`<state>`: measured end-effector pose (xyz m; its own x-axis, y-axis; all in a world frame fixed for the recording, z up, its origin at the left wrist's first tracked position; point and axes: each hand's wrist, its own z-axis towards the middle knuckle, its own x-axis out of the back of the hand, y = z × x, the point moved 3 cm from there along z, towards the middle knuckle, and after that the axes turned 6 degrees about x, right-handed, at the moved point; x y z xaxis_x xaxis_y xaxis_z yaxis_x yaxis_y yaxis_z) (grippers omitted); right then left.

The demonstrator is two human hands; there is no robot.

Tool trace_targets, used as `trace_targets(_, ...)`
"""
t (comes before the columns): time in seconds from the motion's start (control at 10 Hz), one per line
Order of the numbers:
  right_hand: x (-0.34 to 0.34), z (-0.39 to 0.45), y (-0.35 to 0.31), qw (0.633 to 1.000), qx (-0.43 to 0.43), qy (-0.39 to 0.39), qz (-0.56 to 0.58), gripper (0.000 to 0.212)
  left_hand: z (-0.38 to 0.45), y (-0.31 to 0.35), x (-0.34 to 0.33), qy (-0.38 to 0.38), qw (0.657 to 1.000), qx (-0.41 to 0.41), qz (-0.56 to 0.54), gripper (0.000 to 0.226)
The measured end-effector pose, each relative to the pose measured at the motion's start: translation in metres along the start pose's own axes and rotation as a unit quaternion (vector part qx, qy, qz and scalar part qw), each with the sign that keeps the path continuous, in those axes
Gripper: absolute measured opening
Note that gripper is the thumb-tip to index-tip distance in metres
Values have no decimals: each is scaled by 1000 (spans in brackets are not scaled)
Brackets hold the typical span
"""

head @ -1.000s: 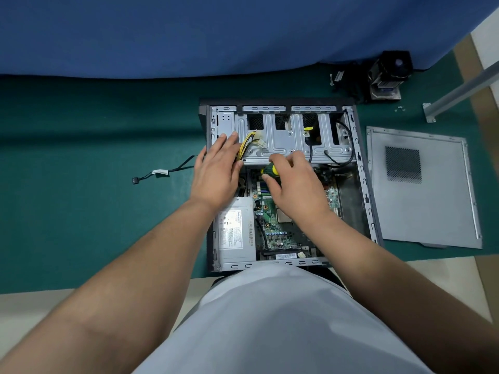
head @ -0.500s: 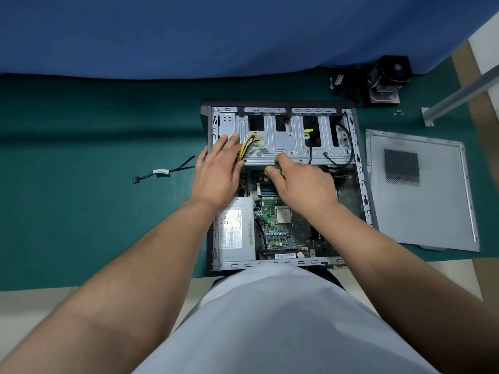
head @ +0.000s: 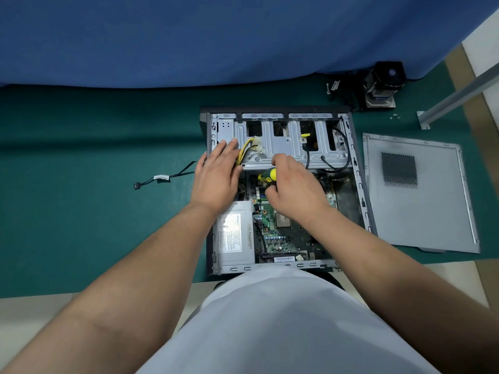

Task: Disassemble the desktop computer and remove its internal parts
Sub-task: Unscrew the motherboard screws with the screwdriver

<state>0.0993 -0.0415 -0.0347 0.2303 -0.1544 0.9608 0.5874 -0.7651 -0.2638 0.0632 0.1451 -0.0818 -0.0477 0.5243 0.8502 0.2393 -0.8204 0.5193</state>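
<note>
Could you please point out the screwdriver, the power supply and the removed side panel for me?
screwdriver [head: 267, 175]: head view, on its yellow-green handle.
power supply [head: 234, 233]: head view, on its white label.
side panel [head: 421, 211]: head view, on bare metal below its mesh vent.

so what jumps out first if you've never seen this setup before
The open computer case lies flat on the green mat at centre, its motherboard and grey power supply exposed. Over it, the right hand grips a yellow-handled screwdriver while the left hand rests flat on the case's upper left. The removed side panel lies to the right.
</note>
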Motion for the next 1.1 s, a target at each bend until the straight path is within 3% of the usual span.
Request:
trace_targets(0.2, 2, -1, 1, 996, -71, 26, -48, 55, 0, 0, 0, 2, 1000, -1, -4, 46)
trace_targets(0.4, 0, 1, -2, 999, -46, 19, -10, 31, 0, 0, 0, 3, 1000, -1, -6, 46)
trace_targets(0.5, 1, 1, 0, 993, -99, 26, -52, 42, 0, 0, 1, 2, 1000, -3, -6, 47)
trace_targets(0.6, 0, -1, 5, 999, -37, 4, -12, 30, 0, 0, 1, 2, 1000, -2, -6, 47)
trace_targets(0.7, 1, -4, 7, 1000, -9, 4, 22, 38, 0, 1, 1, 1, 1000, -1, -6, 47)
trace_targets(0.8, 0, -4, 9, 997, -70, 17, 0, 47, 0, 1, 1, 2, 1000, 0, -7, 47)
trace_targets(0.9, -2, -2, 9, 999, -48, 4, -1, 37, -1, 1, 1, 2, 1000, 0, -10, 47)
trace_targets(1.0, 0, -4, 8, 998, -10, 0, 67, 34, 0, 1, 1, 2, 1000, 0, -8, 46)
trace_targets(1.1, 1, -5, 6, 997, -57, 9, 53, 43, 0, 0, 1, 2, 1000, 1, -7, 47)
